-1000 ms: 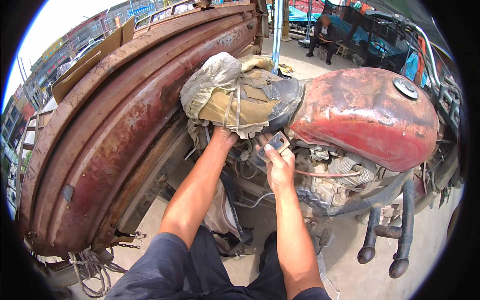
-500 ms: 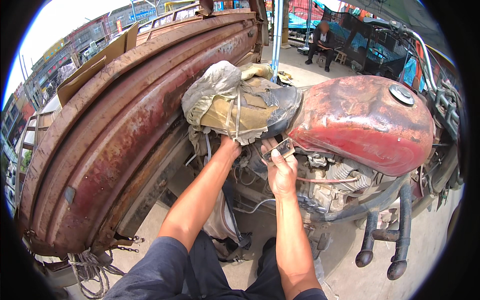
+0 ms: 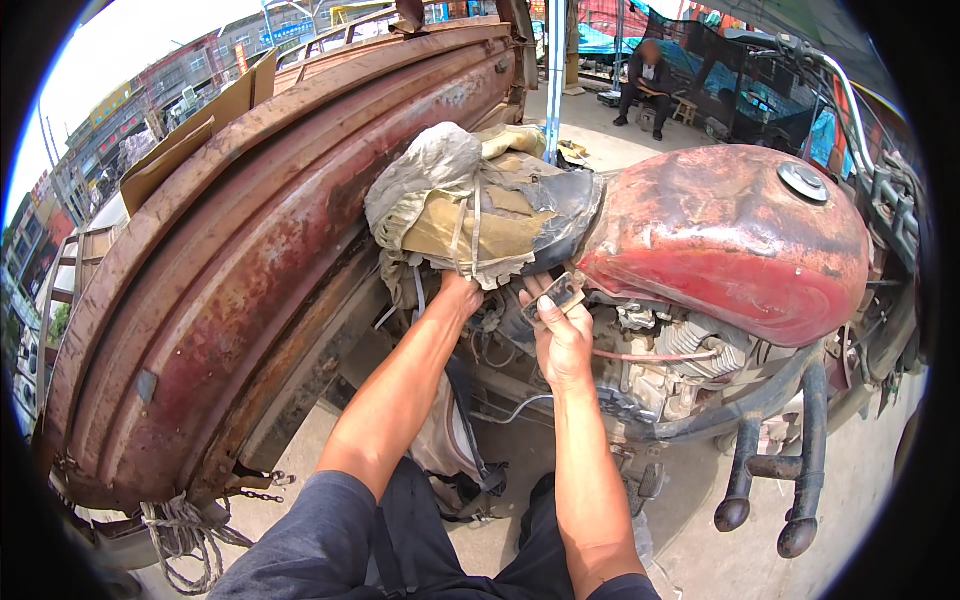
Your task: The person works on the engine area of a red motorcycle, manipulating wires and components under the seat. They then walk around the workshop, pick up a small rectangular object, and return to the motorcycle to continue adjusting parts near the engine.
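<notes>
A worn motorcycle seat (image 3: 490, 225), torn and tied round with pale cords, sits behind a rusty red fuel tank (image 3: 740, 245). My left hand (image 3: 460, 293) reaches up under the seat's near edge, and its fingers are hidden there. Closed on a small flat rectangular plate (image 3: 556, 297), dark with a lighter edge, is my right hand (image 3: 563, 335). My thumb presses on the plate's face, just below the joint of seat and tank. Some of the right fingers pass behind the plate toward the seat's underside.
A rusted red metal cargo-bed panel (image 3: 270, 250) runs along the left. Below the tank are the engine (image 3: 660, 370) and a black tubular bar (image 3: 800, 460). Rope (image 3: 185, 535) hangs at the lower left. A person (image 3: 650, 88) sits in the background.
The plate in my right hand has tilted slightly. My left hand stays under the seat, and the view has shifted a little.
</notes>
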Demonstrator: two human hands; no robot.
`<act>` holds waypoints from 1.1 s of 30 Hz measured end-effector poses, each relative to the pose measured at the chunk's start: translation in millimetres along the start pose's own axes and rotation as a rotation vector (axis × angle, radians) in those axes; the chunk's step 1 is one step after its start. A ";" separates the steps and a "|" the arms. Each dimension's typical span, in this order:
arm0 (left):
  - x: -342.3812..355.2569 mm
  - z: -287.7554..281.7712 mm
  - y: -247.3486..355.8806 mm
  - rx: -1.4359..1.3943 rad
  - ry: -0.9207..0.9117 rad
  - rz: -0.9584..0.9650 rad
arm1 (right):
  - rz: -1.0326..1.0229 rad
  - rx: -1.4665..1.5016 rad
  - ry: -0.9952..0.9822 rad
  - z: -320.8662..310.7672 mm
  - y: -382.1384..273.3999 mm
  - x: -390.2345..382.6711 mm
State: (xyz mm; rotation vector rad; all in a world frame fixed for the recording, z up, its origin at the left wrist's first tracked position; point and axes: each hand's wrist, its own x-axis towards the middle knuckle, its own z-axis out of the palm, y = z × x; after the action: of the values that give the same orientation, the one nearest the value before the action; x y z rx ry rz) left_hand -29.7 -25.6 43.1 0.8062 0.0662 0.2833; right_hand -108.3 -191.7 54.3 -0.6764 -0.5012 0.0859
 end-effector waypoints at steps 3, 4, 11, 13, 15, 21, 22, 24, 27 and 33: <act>-3.2 6.4 -0.4 0.028 0.018 0.059 | -0.012 0.009 0.000 -0.2 -0.5 0.1; -2.0 5.4 -1.7 0.010 0.022 0.038 | -0.015 0.013 -0.005 -0.3 -0.3 0.2; -4.4 -3.2 -3.0 0.016 0.013 -0.167 | -0.013 0.008 -0.001 3.3 -2.8 0.1; -4.5 -2.4 -6.2 0.037 0.044 -0.173 | -0.018 0.003 0.001 -1.1 -1.9 -0.5; -2.8 -5.2 -7.4 0.098 0.061 -0.159 | -0.014 0.006 0.000 -1.0 -1.7 0.3; 1.1 -1.8 -7.8 0.069 0.043 -0.041 | -0.008 0.012 0.001 0.4 -1.1 0.9; -1.4 -1.0 -7.8 0.075 0.025 -0.070 | -0.009 0.013 0.010 0.3 -1.7 0.3; -6.3 -2.1 -5.4 0.088 -0.009 -0.128 | -0.006 0.014 0.012 -1.8 -0.5 0.0; -8.4 -3.6 -2.5 0.140 0.036 -0.163 | 0.001 0.022 0.008 0.4 -1.5 -0.4; 2.5 -15.1 -5.6 0.113 -0.003 -0.123 | -0.004 0.019 0.011 0.3 -0.9 0.0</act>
State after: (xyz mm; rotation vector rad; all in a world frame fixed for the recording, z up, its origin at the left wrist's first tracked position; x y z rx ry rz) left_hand -28.6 -18.0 28.7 0.9106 0.1290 0.1633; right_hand -108.5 -192.3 55.0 -0.6571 -0.4904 0.0832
